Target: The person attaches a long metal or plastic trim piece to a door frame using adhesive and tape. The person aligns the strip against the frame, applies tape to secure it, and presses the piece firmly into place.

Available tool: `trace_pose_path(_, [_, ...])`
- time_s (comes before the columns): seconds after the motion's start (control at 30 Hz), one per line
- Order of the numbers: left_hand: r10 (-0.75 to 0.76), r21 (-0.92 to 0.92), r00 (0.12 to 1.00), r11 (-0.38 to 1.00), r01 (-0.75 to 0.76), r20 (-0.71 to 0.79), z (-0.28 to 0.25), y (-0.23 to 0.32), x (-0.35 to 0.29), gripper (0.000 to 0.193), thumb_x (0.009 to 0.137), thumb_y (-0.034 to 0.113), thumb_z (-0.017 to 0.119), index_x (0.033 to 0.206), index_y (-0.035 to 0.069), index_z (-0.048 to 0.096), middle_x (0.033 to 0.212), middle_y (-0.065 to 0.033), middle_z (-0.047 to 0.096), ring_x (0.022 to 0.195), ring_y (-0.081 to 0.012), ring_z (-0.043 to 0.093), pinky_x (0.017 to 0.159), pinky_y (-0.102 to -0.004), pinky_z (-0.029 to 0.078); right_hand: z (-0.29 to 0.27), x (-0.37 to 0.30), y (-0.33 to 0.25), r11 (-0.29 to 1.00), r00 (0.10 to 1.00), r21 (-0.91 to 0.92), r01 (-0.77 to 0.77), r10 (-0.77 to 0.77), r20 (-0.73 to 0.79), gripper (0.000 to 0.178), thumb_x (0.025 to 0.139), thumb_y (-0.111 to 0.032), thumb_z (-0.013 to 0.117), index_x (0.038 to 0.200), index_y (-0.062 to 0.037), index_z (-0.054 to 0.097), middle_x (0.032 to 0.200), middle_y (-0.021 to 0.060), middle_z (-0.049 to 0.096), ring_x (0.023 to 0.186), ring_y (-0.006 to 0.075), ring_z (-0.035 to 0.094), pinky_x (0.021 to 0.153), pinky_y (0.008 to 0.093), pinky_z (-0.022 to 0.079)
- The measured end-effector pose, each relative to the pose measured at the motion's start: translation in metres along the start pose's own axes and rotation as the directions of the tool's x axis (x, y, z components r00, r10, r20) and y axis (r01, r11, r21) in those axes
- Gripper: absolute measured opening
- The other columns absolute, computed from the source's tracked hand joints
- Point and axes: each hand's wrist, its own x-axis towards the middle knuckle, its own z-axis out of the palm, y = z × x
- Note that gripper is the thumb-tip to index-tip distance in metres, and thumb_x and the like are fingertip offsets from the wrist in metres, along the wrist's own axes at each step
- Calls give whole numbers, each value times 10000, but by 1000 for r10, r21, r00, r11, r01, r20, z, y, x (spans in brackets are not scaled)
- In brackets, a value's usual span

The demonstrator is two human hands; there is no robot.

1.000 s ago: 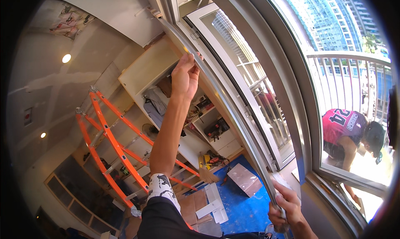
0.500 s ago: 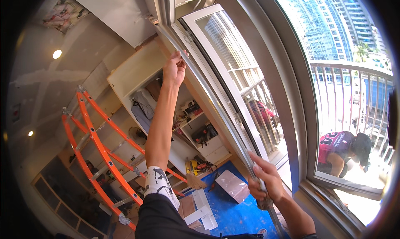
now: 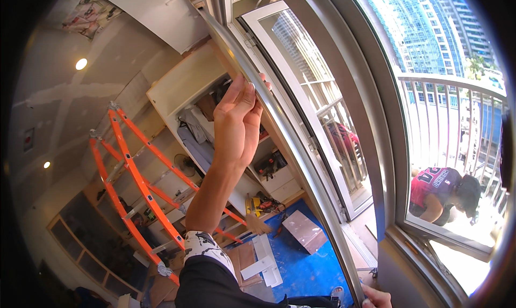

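A long, narrow grey metal strip (image 3: 310,187) runs slantwise from the upper middle down to the lower edge, in front of the door frame. My left hand (image 3: 239,120) is closed around its upper part, thumb on the near side and fingertips showing past the far edge. At the lower edge my right hand (image 3: 378,298) is partly cut off by the picture; its visible fingers are closed at the strip's lower end. A white-framed glass door (image 3: 301,93) stands behind the strip.
An orange stepladder (image 3: 142,182) stands at left, before open shelving (image 3: 196,66). A box (image 3: 303,232) and white panels lie on the blue floor covering (image 3: 293,276). Beyond the window frame (image 3: 395,200) at right, a person (image 3: 438,195) bends down by a balcony railing (image 3: 457,82).
My right hand has slid down the strip to the lower edge. The left hand and the strip look closer, and the left hand sits slightly lower and further right.
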Motion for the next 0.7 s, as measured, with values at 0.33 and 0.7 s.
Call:
trace_pose_path(0.33, [-40, -125, 996, 992, 30, -79, -146, -43, 150, 283, 943, -10, 454, 1205, -80, 535, 1100, -160, 630, 1039, -225, 595, 934, -310, 492, 92, 162, -57, 995, 933, -91, 31, 4, 360, 497, 1032, -211, 381, 1509, -173, 249, 630, 63, 438, 400, 128, 389, 369, 258, 329])
trace_pose_path(0.7, [17, -89, 999, 996, -19, -31, -81, -29, 102, 304, 957, 17, 479, 1237, -100, 503, 1103, -147, 607, 1013, -197, 594, 885, -276, 499, 49, 108, -44, 970, 967, -217, 112, -56, 249, 509, 1004, -181, 411, 1494, -134, 283, 602, 61, 447, 407, 113, 399, 376, 264, 343])
